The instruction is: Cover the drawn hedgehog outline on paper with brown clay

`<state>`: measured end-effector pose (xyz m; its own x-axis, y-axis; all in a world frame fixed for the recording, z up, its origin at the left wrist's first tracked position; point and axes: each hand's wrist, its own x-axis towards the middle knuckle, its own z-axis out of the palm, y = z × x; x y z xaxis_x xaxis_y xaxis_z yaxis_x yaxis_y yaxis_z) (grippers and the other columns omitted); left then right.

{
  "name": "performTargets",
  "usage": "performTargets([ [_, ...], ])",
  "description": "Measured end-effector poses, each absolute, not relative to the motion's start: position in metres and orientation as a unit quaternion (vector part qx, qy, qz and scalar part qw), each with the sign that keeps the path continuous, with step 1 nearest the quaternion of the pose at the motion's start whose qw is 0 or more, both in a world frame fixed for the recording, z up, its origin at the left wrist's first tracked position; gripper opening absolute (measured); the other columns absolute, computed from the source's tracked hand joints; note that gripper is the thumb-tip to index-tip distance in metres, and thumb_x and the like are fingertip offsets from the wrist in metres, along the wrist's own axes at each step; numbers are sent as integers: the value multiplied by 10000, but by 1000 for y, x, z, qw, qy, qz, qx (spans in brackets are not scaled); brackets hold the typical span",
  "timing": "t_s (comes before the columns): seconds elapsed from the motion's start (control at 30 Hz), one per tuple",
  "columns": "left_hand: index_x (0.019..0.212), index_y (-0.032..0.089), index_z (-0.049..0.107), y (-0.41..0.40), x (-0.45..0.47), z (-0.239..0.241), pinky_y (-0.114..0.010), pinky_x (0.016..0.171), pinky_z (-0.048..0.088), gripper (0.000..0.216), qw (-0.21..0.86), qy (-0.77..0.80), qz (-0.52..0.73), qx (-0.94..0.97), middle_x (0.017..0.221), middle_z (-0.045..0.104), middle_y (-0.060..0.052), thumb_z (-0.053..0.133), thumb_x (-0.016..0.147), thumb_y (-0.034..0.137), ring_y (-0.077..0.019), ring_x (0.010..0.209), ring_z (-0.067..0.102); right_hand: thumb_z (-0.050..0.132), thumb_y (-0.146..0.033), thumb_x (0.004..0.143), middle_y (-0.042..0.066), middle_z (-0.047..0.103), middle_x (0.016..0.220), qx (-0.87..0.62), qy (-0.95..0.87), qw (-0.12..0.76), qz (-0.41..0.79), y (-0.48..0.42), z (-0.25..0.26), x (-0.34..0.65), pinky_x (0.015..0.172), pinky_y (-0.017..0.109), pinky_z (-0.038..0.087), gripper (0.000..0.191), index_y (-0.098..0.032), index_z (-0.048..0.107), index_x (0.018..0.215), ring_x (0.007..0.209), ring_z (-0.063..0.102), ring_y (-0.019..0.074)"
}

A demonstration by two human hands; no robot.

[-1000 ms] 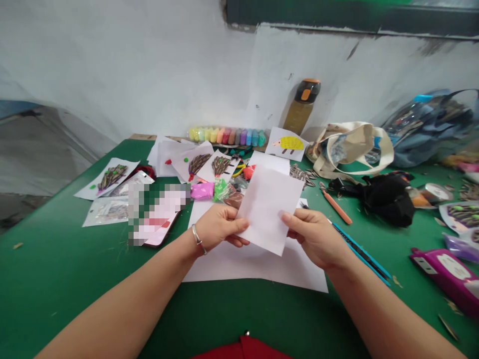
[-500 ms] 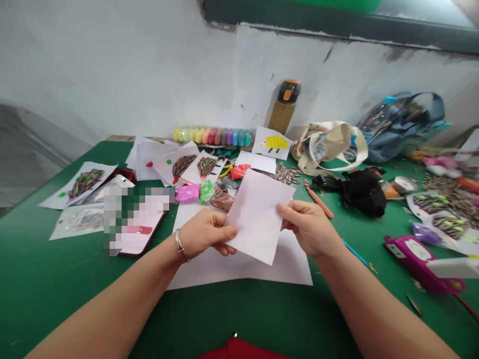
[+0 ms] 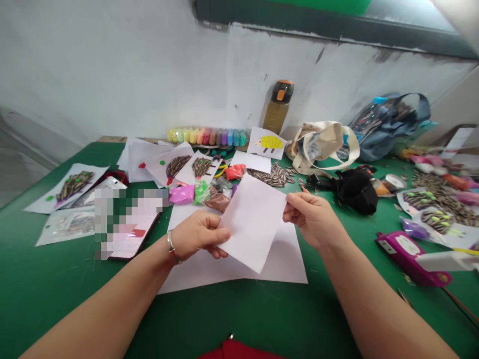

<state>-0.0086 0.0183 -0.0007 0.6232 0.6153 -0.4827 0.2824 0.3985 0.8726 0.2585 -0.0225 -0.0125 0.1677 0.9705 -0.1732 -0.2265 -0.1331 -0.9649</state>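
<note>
I hold a small white paper card [image 3: 251, 222] tilted above the green table [image 3: 56, 279]. My left hand [image 3: 198, 234], with a silver bracelet on the wrist, pinches the card's lower left edge. My right hand [image 3: 312, 219] pinches its upper right corner. Under the card lies a larger white sheet [image 3: 277, 262] flat on the table. Behind it are small bags of coloured clay [image 3: 194, 193] and a heap of sunflower seeds [image 3: 275, 175].
A phone [image 3: 127, 222] lies left of my hands, with seed hedgehog pictures [image 3: 71, 185] beyond. A row of clay tubs [image 3: 205, 135], a bottle [image 3: 277, 105] and bags [image 3: 325, 144] stand at the wall. A purple box [image 3: 407, 252] and more seed pictures [image 3: 434, 207] are right.
The view has swung right and down, showing more of the table's right side. My right hand slid up to the card's upper right corner; the left hand keeps its hold.
</note>
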Motion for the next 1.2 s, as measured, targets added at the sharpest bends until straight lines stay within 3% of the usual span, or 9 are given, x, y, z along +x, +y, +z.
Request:
performTargets([
  [0.2, 652, 116, 659, 16, -7, -2, -169, 480, 541, 376, 732, 416, 112, 527, 596, 694, -33, 828, 623, 451, -121, 503, 664, 768, -406, 723, -14, 552, 471, -548, -388, 562, 483, -22, -14, 254, 458, 220, 370, 325, -165, 623, 561, 431, 472, 80],
  [0.33, 651, 113, 657, 17, -8, -3, -176, 478, 540, 390, 736, 423, 139, 510, 579, 688, -41, 843, 606, 453, -123, 492, 656, 729, -459, 757, 5, 587, 537, -534, -347, 572, 517, -22, -17, 250, 488, 237, 407, 326, -175, 639, 625, 492, 513, 105],
  [0.43, 677, 102, 669, 20, -11, -4, -182, 485, 537, 389, 729, 437, 172, 498, 584, 688, -52, 850, 607, 439, -120, 487, 647, 672, -516, 791, 35, 634, 595, -502, -356, 500, 609, -25, -20, 242, 497, 253, 420, 365, -164, 667, 696, 518, 545, 123],
  [0.53, 690, 94, 666, 22, -13, -5, -208, 504, 545, 388, 722, 448, 199, 488, 587, 682, -58, 855, 608, 423, -140, 516, 658, 693, -476, 788, 35, 634, 565, -485, -403, 416, 655, -31, -23, 229, 487, 242, 400, 375, -151, 636, 608, 475, 533, 106],
  [0.73, 701, 87, 650, 23, -13, -7, -214, 506, 547, 387, 723, 451, 209, 480, 601, 679, -60, 848, 626, 411, -144, 519, 663, 675, -466, 811, 8, 609, 527, -495, -429, 439, 615, -36, -23, 222, 460, 214, 351, 406, -151, 618, 562, 442, 488, 71],
  [0.9, 692, 96, 624, 24, -13, -7, -206, 478, 546, 380, 714, 463, 232, 471, 582, 663, -41, 862, 613, 382, -162, 530, 680, 724, -472, 754, 31, 652, 554, -490, -435, 352, 669, -37, -22, 220, 459, 221, 371, 378, -150, 619, 587, 445, 516, 87],
  [1.07, 681, 101, 615, 23, -13, -8, -203, 481, 544, 400, 722, 455, 225, 471, 594, 660, -34, 866, 600, 402, -169, 543, 689, 734, -440, 748, -15, 582, 453, -493, -432, 383, 650, -40, -20, 217, 409, 197, 308, 377, -164, 568, 552, 395, 446, 60],
  [1.2, 697, 105, 623, 24, -14, -7, -201, 480, 536, 371, 708, 475, 228, 469, 608, 665, -31, 862, 611, 376, -156, 532, 680, 725, -464, 746, 25, 655, 532, -467, -442, 312, 700, -42, -19, 216, 409, 197, 330, 346, -149, 634, 634, 412, 518, 79],
])
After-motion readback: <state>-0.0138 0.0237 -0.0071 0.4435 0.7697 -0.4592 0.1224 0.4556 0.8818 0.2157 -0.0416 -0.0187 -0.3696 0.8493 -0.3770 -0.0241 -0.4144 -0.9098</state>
